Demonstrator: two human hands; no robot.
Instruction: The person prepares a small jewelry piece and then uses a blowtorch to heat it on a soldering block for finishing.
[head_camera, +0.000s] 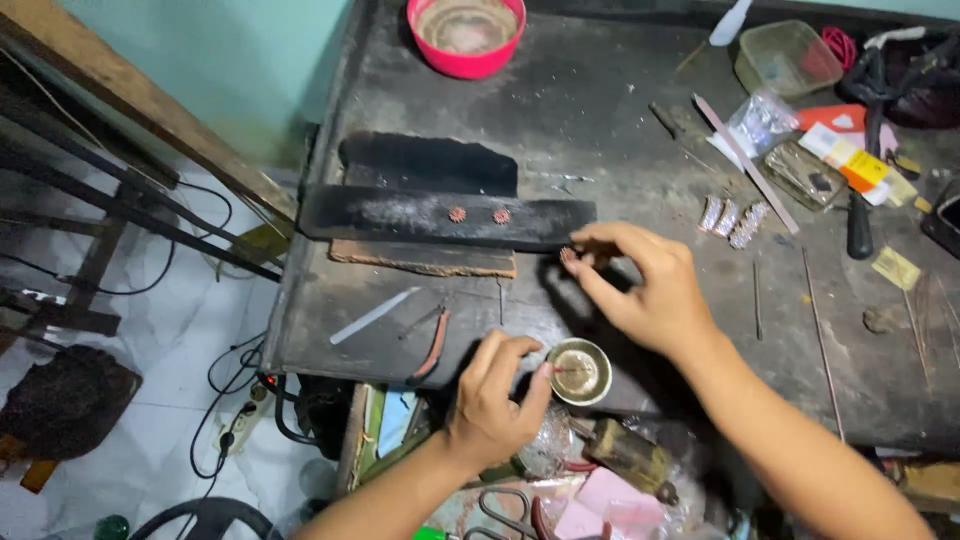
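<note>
Right hand pinching small round piece, fingers curled

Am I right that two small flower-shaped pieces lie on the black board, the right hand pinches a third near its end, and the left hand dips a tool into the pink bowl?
Not quite. In the head view the left hand dips its tool into the small metal dish at the bench's near edge; the pink bowl stands untouched at the far edge. The two pieces on the black board and the right hand pinching a third are correct.

Left hand and right hand bare; forearms unsleeved.
</note>
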